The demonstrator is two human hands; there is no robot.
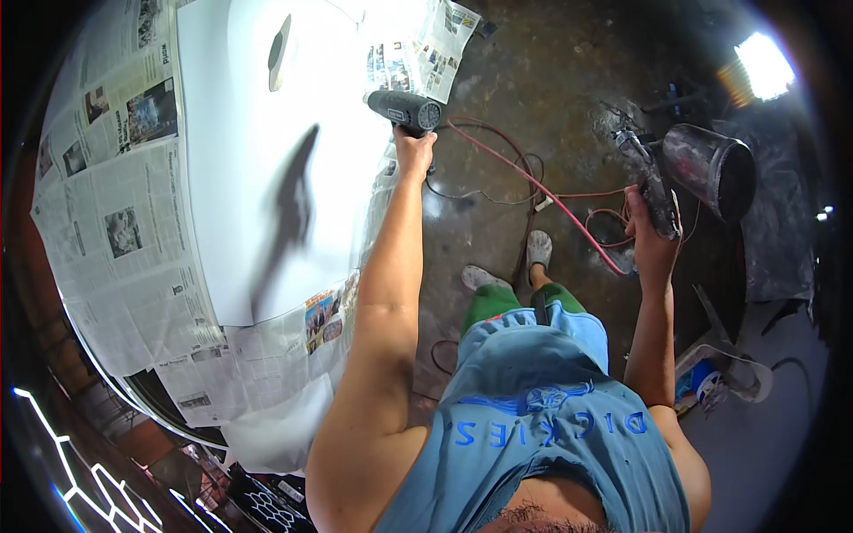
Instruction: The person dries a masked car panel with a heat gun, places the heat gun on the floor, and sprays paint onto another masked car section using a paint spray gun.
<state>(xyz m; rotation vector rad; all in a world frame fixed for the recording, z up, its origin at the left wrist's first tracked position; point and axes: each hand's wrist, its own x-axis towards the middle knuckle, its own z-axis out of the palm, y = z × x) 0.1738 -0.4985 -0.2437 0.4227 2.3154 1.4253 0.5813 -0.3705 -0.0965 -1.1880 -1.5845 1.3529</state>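
My left hand (414, 153) is wrapped round the handle of a dark heat gun or dryer (404, 109), whose nozzle points left over a white panel (222, 178). Newspaper sheets (124, 178) surround the panel, and a dark shadow falls across its surface. On the right, my right hand (653, 233) grips a dark, stained spray gun (647, 173) with a large cup (709, 169) beside it. A dark, elongated opening (279, 53) shows near the panel's top.
A red hose (533, 182) and a thin dark cable run over the brown floor (533, 80). A bright lamp (764, 67) shines at the upper right. Dark sheeting (777, 240) hangs at the right, above a blue-and-white container (706, 377).
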